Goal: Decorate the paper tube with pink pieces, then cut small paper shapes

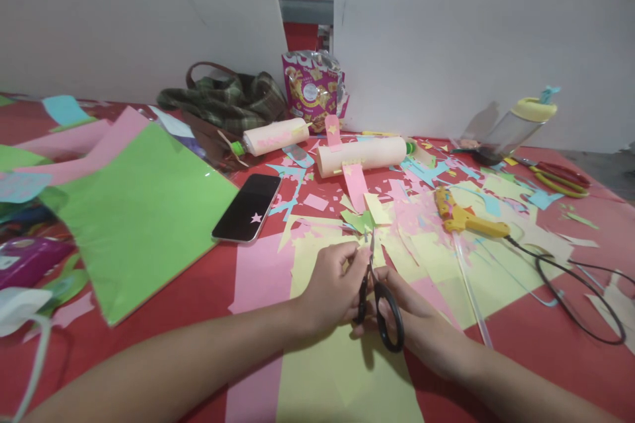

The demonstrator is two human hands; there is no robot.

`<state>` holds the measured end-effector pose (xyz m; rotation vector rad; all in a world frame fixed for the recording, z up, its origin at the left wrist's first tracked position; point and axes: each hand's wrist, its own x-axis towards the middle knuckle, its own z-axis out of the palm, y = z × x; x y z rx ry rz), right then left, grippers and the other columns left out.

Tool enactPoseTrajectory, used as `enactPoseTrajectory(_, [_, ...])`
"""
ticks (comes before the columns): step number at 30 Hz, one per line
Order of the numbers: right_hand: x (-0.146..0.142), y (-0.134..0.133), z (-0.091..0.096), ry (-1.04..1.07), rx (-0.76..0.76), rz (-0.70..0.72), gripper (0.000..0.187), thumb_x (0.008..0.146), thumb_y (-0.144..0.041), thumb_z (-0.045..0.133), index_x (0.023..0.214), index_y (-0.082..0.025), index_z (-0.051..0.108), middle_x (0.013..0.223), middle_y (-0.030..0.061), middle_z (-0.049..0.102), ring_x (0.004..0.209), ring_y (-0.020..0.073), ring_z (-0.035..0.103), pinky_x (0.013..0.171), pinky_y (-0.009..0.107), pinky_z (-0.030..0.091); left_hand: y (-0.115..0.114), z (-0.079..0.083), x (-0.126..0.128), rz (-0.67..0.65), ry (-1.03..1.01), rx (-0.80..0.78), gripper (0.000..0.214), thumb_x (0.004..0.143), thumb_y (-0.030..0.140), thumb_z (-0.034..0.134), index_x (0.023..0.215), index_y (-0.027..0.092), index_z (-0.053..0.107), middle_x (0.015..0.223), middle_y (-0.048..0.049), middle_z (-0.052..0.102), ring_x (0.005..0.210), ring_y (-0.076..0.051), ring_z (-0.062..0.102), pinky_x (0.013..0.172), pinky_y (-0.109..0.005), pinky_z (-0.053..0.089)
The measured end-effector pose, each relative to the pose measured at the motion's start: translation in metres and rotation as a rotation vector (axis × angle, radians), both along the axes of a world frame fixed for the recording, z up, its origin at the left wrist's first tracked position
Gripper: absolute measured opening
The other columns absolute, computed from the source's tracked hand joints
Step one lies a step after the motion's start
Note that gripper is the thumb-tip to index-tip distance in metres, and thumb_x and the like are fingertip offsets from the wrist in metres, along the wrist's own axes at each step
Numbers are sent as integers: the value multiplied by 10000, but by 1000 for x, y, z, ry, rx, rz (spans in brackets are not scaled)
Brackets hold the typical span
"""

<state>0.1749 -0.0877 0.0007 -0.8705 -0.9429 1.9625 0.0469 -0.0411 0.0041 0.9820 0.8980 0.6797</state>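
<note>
My right hand [414, 317] grips black-handled scissors [380, 301], blades pointing up and away from me. My left hand [331, 291] is closed in a pinch just left of the blades, holding a small scrap I cannot make out. Both hands hover over yellow paper [342, 370] and a pink paper strip [260, 291] on the red table [536, 344]. Just beyond the blade tips lie small green and yellow cut scraps [364, 215].
A phone [248, 207] with a star on it lies left of centre beside a large green sheet [143, 211]. Two paper-covered tubes [362, 155], a yellow glue gun [464, 217] with black cable, red scissors [560, 177], a tilted bottle [516, 124], a snack bag [312, 89] and a plaid bag [223, 102] lie behind.
</note>
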Motion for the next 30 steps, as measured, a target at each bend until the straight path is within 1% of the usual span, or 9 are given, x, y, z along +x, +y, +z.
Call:
enactPoseTrajectory(6, [-2, 1, 3, -32, -2, 8, 216, 788, -338, 493, 851, -197, 343, 838, 36, 540, 763, 143, 576, 746, 365, 419, 0, 1, 0, -1, -1, -10, 315, 766, 451, 414, 607, 204, 301, 384, 99, 255, 247, -43, 271, 230, -165, 222])
enactPoseTrajectory(11, [-3, 2, 7, -56, 3, 23, 226, 788, -349, 488, 831, -202, 322, 773, 25, 563, 691, 132, 581, 715, 355, 415, 0, 0, 0, -19, 8, 8, 308, 770, 461, 396, 618, 204, 319, 385, 99, 257, 238, -42, 264, 226, -172, 214])
enactPoseTrajectory(18, [-3, 2, 5, -75, 10, 36, 218, 798, -334, 476, 818, -203, 303, 726, 19, 572, 631, 110, 559, 642, 322, 415, 0, -2, -4, -46, 38, 70, 307, 781, 471, 365, 630, 205, 332, 381, 86, 333, 229, -57, 300, 210, -182, 220])
enactPoseTrajectory(22, [-4, 2, 4, -87, 5, 40, 250, 784, -362, 484, 810, -211, 288, 707, 18, 574, 594, 118, 554, 545, 293, 421, -1, -5, -5, -61, 46, 93, 316, 790, 469, 345, 624, 201, 331, 375, 80, 381, 224, -65, 334, 212, -182, 227])
enactPoseTrajectory(25, [-6, 3, 5, -103, 4, 1, 286, 758, -390, 509, 789, -216, 284, 704, 5, 555, 548, 110, 547, 500, 275, 419, -1, -5, -5, -68, 43, 109, 311, 796, 456, 340, 625, 196, 340, 371, 76, 401, 237, -78, 378, 228, -181, 241])
enactPoseTrajectory(28, [-4, 5, 4, -115, 30, -88, 324, 718, -382, 565, 768, -217, 291, 729, -9, 521, 556, 103, 550, 529, 277, 429, 1, -4, -4, -63, 17, 118, 286, 803, 433, 333, 641, 198, 349, 369, 77, 403, 258, -92, 406, 258, -193, 273])
enactPoseTrajectory(30, [-1, 6, 2, -135, 54, -156, 331, 702, -380, 584, 782, -219, 305, 724, -16, 511, 571, 105, 548, 544, 274, 427, 3, -3, -3, -68, 13, 148, 286, 805, 408, 339, 617, 192, 353, 379, 71, 398, 294, -90, 418, 306, -203, 310])
